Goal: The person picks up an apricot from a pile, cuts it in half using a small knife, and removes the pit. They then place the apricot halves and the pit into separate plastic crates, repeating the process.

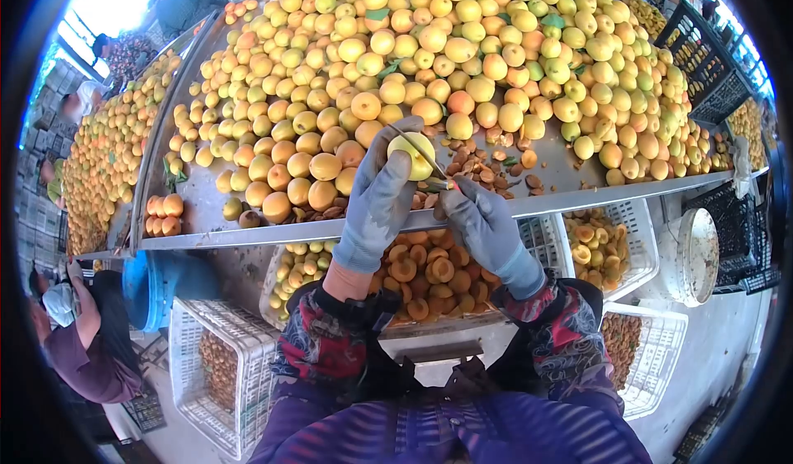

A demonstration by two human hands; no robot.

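Note:
My left hand (pixel 382 191), in a grey glove, grips a yellow apricot (pixel 416 157) just above the front lip of the metal table (pixel 578 196). My right hand (pixel 483 224), also gloved, holds a small knife (pixel 417 157) whose thin blade lies across the fruit. A big heap of yellow and orange apricots (pixel 429 51) covers the table behind my hands. Brown pits (pixel 487 167) lie scattered on the metal close to my right hand.
Below the table edge stand white crates: one with halved apricots (pixel 429 278), one at the right (pixel 599 245), one with pits at lower left (pixel 219 369). A blue tub (pixel 153 286) and a seated person (pixel 83 340) are at the left. Black crates (pixel 702 51) stand at far right.

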